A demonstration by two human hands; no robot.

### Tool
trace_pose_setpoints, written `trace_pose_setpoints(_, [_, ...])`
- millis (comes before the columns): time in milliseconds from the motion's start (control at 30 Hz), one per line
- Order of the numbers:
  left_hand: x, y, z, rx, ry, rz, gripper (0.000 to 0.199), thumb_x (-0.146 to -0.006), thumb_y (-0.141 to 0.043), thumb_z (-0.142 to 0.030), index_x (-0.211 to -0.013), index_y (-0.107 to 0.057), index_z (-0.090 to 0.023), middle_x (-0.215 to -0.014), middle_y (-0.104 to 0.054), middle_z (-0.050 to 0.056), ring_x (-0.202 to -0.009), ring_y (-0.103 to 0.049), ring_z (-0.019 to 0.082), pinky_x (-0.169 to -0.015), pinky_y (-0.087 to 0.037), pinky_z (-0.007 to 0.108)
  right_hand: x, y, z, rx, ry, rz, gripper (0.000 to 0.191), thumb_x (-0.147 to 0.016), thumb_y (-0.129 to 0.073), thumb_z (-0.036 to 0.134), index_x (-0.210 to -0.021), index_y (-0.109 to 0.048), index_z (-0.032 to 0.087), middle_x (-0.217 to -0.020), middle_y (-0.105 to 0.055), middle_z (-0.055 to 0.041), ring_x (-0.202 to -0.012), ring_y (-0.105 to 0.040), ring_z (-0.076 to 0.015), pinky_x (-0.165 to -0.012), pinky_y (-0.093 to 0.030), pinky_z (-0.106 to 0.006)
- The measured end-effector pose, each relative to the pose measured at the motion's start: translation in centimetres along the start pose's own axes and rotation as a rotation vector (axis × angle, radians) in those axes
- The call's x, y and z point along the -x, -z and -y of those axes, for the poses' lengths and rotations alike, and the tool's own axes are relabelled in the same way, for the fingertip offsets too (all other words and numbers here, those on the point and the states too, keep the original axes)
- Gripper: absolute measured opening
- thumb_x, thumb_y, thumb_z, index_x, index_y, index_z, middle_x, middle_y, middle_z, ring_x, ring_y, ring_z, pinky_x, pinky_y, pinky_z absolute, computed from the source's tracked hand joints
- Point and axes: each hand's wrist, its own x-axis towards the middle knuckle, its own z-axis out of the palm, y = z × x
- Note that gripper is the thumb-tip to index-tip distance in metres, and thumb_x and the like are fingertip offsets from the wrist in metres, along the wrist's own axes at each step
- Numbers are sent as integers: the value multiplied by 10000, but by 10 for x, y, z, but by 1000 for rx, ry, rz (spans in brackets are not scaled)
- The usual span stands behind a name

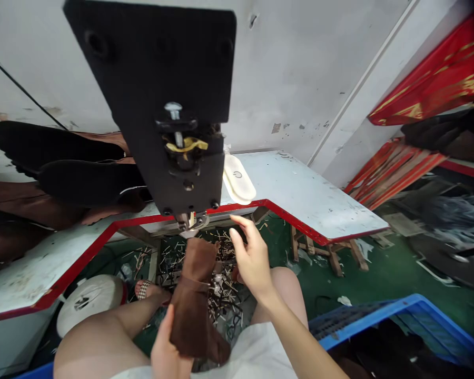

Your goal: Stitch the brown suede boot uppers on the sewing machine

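Below the needle of a black sewing machine [181,105], my left hand [166,345] grips a brown leather boot upper [191,316] by its lower part. The upper's top end reaches close to the presser foot [190,223]; whether the two touch I cannot tell. My right hand [253,258] hovers to the right of the boot upper, its thumb and forefinger apart and nothing visible between them. Its other fingers are curled and partly hidden. A cream oval lamp with a power mark [239,179] sits just beyond that hand.
Brown boots with black soles [82,176] lie on the red-edged table [300,195] to the left. A blue crate [414,305] with dark pieces stands at lower right. A round white stool [92,302] is at lower left. Scraps litter the green floor.
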Motion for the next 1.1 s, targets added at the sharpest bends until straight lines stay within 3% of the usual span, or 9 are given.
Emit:
trace_pose_setpoints(133, [-10, 0, -39, 179, 97, 135, 324, -928, -592, -447, -1167, -776, -329, -1186, -773, 31, -1186, -692, 259, -1060, -532, 407, 45, -2, -20, -33, -11, 30, 129, -1001, -556, 279, -1060, -658, 228, -1021, -706, -63, -933, -677, -222, -861, -546, -361])
trace_pose_setpoints(300, [-3, -15, -57, 432, 131, 638, 519, -1003, -470, -519, -1288, -702, -152, -1374, -636, 106, -1319, -591, 285, -1168, -415, 426, 86, -37, -24, -55, 156, 232, 220, -940, -661, 175, -1143, -660, 260, -1161, -681, -66, -1099, -640, -233, -965, -527, -367])
trace_pose_setpoints(433, [-1, -17, -54, 486, 91, 811, 623, -1061, -304, -531, -1400, -582, -88, -1458, -541, 154, -1355, -556, 283, -1207, -352, 433, 76, -59, -18, -57, 202, 339, 222, -996, -587, 168, -1207, -628, 226, -1148, -680, -93, -1070, -632, -232, -940, -512, -367])
trace_pose_setpoints(600, [3, -7, -63, 503, 31, 851, 500, -1085, -262, -336, -1323, -679, -194, -1360, -656, 81, -1278, -629, 227, -1160, -420, 352, 48, -42, -5, -75, 233, 534, 115, -965, -586, 135, -983, -664, 217, -918, -646, -18, -815, -614, -164, -750, -486, -268])
trace_pose_setpoints(733, [15, -21, -77, 374, 112, 856, 494, -1072, -270, -286, -1309, -693, -190, -1340, -674, 93, -1286, -624, 262, -1216, -335, 395, 26, -20, 14, -41, 14, 824, 188, -781, -759, 119, -863, -630, 229, -844, -618, 52, -810, -550, -144, -759, -414, -243])
trace_pose_setpoints(833, [20, -33, -83, 343, 89, 825, 439, -1053, -362, -323, -1308, -687, -173, -1308, -694, 107, -1347, -565, 305, -1231, -307, 439, 17, -20, 24, -24, -146, 953, 160, -759, -800, 205, -776, -641, 209, -803, -622, 47, -807, -537, -156, -740, -374, -258])
trace_pose_setpoints(933, [24, -34, -87, 310, 93, 750, 419, -1043, -395, -324, -1266, -716, -173, -1261, -720, 106, -1357, -552, 313, -1234, -302, 443, 14, -27, 30, -241, -276, 986, 199, -728, -804, 219, -742, -606, 195, -803, -612, 35, -784, -536, -157, -722, -386, -257])
trace_pose_setpoints(1000, [28, -31, -88, 256, 69, 677, 412, -1039, -405, -322, -1247, -732, -184, -1259, -724, 96, -1354, -555, 315, -1235, -304, 439, 15, -32, 32, -418, -338, 920, 194, -745, -761, 211, -796, -574, 207, -846, -632, 21, -815, -556, -168, -750, -418, -262])
trace_pose_setpoints(1100, [33, -27, -93, 148, -36, 583, 376, -1001, -497, -391, -1152, -795, -218, -1190, -764, 74, -1339, -568, 337, -1214, -348, 441, 20, -37, 35, -425, -346, 885, 140, -784, -722, 206, -867, -609, 217, -880, -678, -2, -892, -611, -198, -841, -464, -295])
